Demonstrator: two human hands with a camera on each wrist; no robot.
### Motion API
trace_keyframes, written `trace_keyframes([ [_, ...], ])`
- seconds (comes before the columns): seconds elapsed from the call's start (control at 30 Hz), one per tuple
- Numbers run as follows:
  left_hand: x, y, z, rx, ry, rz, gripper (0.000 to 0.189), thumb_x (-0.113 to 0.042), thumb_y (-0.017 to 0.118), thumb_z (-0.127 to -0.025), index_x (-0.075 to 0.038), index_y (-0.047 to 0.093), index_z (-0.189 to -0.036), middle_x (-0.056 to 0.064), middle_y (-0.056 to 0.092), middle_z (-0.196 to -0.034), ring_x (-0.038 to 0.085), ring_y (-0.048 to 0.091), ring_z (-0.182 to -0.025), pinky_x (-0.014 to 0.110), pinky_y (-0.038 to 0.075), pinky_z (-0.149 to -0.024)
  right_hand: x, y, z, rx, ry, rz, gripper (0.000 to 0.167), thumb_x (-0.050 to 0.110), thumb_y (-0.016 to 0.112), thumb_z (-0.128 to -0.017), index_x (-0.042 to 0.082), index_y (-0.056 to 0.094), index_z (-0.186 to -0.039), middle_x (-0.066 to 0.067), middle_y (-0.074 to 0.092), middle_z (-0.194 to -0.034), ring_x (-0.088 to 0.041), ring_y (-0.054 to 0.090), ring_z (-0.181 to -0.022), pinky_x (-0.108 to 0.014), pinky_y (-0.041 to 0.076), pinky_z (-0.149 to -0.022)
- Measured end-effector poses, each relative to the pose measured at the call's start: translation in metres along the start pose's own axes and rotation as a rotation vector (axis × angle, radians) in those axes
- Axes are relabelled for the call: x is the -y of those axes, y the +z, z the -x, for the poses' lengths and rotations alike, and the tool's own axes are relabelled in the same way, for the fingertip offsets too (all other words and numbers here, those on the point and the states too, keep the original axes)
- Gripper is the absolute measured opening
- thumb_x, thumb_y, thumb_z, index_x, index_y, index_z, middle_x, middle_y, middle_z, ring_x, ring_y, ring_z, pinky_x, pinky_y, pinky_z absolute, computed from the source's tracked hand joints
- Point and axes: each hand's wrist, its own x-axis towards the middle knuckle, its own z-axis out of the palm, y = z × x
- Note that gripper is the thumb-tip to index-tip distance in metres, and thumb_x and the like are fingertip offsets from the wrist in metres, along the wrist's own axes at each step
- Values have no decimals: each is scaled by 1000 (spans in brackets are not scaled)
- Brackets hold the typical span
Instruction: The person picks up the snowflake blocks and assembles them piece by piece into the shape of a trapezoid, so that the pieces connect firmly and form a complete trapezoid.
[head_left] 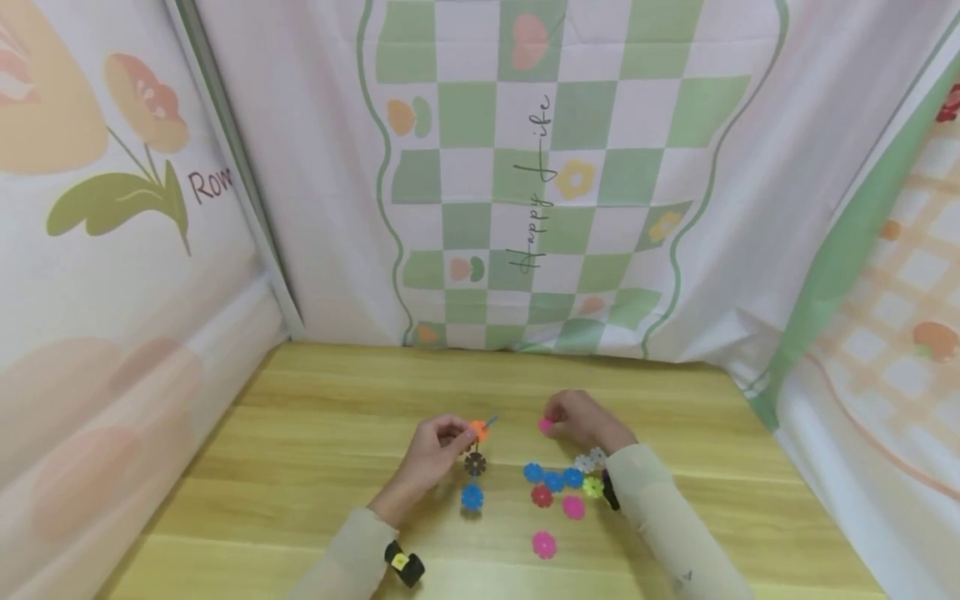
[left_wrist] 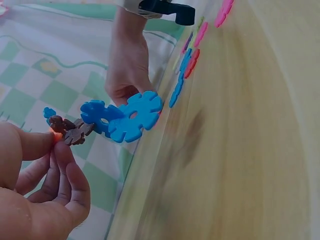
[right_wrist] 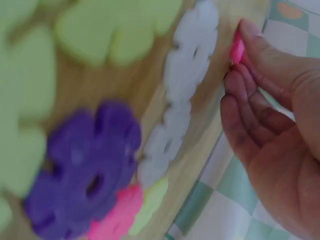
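Note:
My left hand [head_left: 433, 450] pinches an orange snowflake disc [head_left: 479, 430] between thumb and fingertips. Slotted to it is a chain with brown discs [head_left: 475, 464] and blue discs [head_left: 472, 497] that points down toward me; another small blue disc [left_wrist: 49, 113] juts out at the chain's far side. In the left wrist view the chain hangs over the table, its shadow on the wood. Farther right, my right hand [head_left: 585, 417] pinches a pink disc [right_wrist: 238, 47] between thumb and forefinger, low over the table. The two hands are apart, and fingers partly cover both the orange and the pink disc.
Loose discs lie in front of my right forearm: several blue [head_left: 553, 481], a red [head_left: 542, 496], pink [head_left: 544, 545], grey-white [head_left: 585, 462] and yellow-green [head_left: 592, 487]. A purple disc [right_wrist: 92, 175] shows in the right wrist view. Printed curtains [head_left: 337, 208] enclose the wooden table [head_left: 300, 500].

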Motion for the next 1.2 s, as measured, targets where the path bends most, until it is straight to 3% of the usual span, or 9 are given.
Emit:
trace_keyframes([
  [0.27, -6, 2, 3, 4, 18, -16, 21, -22, 72, -102, -2, 72, -106, 15, 73, -103, 23, 69, -92, 23, 58, -79, 13, -3, 4, -86, 32, -111, 5, 10, 74, -98, 11, 70, -101, -2, 73, -96, -16, 68, -90, -35, 61, -84],
  [0.47, -7, 3, 3, 2, 32, -21, 18, -21, 72, -102, -3, 72, -106, 15, 73, -102, 16, 67, -89, 22, 57, -78, 31, -5, 12, -145, -16, -227, 10, 15, 76, -97, 10, 71, -104, -4, 75, -97, -15, 70, -89, -30, 61, -82],
  [0.63, -8, 5, 4, 5, 59, -44, 17, -22, 71, -103, -5, 73, -107, 12, 73, -104, 14, 67, -90, 21, 58, -80, 52, -1, 25, -241, -58, -339, 17, 23, 80, -95, 12, 72, -107, -4, 77, -100, -18, 73, -91, -26, 61, -84],
  [0.83, -14, 7, 6, 4, 105, -69, 14, -21, 71, -103, -8, 73, -106, 10, 74, -102, 10, 66, -87, 20, 57, -79, 71, 9, 38, -313, -164, -489, 18, 24, 78, -97, 11, 72, -107, -9, 80, -104, -19, 77, -90, -30, 64, -81],
  [1.03, -20, 10, 8, -3, 138, -75, 13, -20, 71, -102, -8, 74, -106, 11, 75, -101, 9, 67, -85, 20, 57, -77, 76, 17, 43, -365, -237, -528, 14, 18, 76, -98, 9, 70, -106, -11, 80, -104, -13, 76, -88, -29, 64, -78],
  [1.2, -21, 11, 9, -13, 158, -95, 12, -21, 72, -102, -10, 75, -105, 10, 75, -99, 9, 67, -84, 20, 57, -77, 81, 19, 46, -365, -222, -544, 14, 19, 77, -98, 10, 71, -106, -11, 79, -104, -13, 76, -88, -31, 64, -79],
])
